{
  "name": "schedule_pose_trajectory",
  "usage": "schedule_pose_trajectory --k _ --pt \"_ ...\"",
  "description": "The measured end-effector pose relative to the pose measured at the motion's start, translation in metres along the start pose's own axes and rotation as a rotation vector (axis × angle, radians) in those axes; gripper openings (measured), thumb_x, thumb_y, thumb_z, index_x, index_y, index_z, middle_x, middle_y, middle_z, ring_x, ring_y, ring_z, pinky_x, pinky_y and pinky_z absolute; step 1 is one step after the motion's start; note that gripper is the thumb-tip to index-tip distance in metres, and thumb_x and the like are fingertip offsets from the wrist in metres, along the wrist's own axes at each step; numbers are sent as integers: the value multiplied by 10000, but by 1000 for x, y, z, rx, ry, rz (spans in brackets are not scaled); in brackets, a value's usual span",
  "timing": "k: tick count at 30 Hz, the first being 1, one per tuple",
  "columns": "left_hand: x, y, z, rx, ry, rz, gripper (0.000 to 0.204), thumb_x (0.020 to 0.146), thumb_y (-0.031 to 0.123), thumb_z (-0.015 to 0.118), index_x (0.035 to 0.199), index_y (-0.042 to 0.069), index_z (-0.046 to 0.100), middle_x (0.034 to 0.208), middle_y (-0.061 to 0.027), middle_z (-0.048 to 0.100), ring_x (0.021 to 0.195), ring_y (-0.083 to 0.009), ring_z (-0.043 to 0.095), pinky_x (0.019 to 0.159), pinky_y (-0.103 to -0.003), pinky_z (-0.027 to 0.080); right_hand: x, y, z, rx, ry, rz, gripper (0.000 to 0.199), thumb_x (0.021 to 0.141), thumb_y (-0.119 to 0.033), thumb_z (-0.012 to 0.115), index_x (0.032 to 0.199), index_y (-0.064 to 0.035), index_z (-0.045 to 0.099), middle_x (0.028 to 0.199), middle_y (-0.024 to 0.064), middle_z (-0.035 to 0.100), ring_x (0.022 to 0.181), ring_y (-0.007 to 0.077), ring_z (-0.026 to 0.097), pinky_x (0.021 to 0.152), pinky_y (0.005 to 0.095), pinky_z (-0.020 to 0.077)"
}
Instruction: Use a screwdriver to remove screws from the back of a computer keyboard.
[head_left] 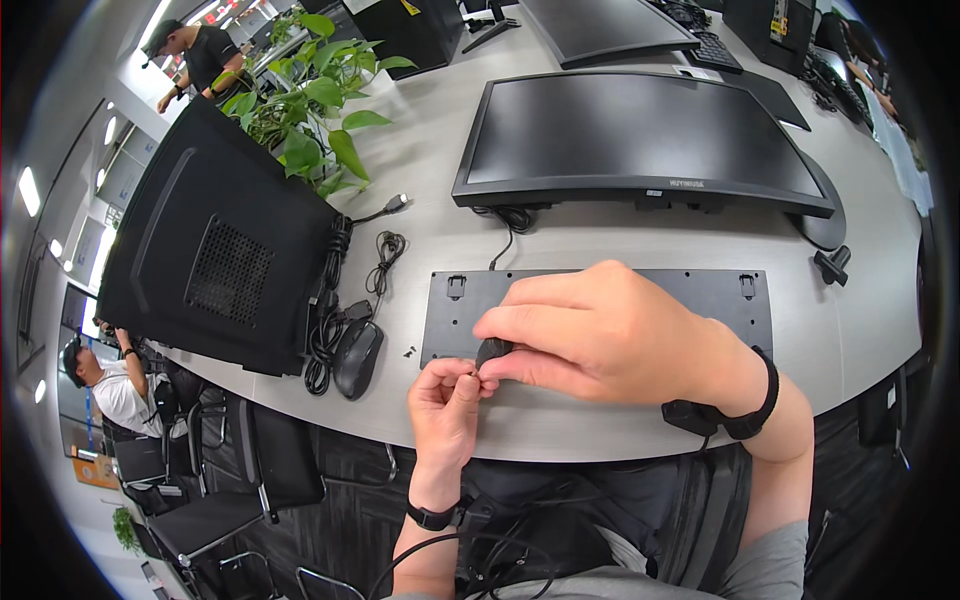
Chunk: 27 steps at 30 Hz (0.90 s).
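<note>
Above the near edge of a black keyboard (640,283), which lies underside up, my two hands meet. My right hand (600,335) is closed on a small black object (490,350), with thumb and fingers around it; its kind is hard to make out. My left hand (448,405) pinches its fingertips right beside that object's lower end, and whatever sits between them is too small to name. Left of the hands, tiny dark bits (410,352) lie on the table (400,415).
A monitor (640,135) lies beyond the keyboard, with a small black bracket (833,265) to its right. On the left are a black computer case (225,250), a mouse (358,360), bundled cables (388,250) and a leafy plant (320,95). Chairs (240,480) and two people stand farther left.
</note>
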<state>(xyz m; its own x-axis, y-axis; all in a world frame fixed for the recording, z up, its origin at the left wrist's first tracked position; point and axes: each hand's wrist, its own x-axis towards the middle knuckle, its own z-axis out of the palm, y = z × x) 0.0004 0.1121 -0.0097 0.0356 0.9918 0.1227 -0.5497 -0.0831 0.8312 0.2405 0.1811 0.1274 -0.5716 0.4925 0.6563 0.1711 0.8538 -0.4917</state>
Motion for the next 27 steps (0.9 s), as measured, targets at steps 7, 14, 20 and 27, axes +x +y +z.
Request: schedule_pose_trajectory --k 7,14,20,27 --pt "1 2 4 6 54 -5 130 1068 80 714 1179 17 694 1011 -108 787 916 -187 746 849 -316 594 1 2 4 -41 10 -78 222 863 -101 804 1025 -21 674 891 80 628 669 265 663 545 384 520" --pt "-2 -4 7 317 94 144 102 1038 34 748 1129 -12 749 1117 -86 729 949 -140 670 838 -277 534 -3 0 0 -110 -41 -66 284 890 -139 846 1120 -20 729 917 59 660 656 232 660 527 356 517" --pt "-3 -3 13 455 157 182 80 1009 4 777 1087 -17 777 1104 -41 703 948 -94 627 816 -247 482 -2 -2 7 -87 3 -95 230 795 -43 764 974 -7 624 867 90 594 677 298 661 559 410 528" --pt "-3 -1 25 659 151 216 77 1022 12 766 1083 -32 779 1096 -21 693 904 -63 607 758 -217 461 -5 -1 3 -144 -65 -51 231 822 -63 777 1015 -7 663 883 88 622 673 286 671 559 391 537"
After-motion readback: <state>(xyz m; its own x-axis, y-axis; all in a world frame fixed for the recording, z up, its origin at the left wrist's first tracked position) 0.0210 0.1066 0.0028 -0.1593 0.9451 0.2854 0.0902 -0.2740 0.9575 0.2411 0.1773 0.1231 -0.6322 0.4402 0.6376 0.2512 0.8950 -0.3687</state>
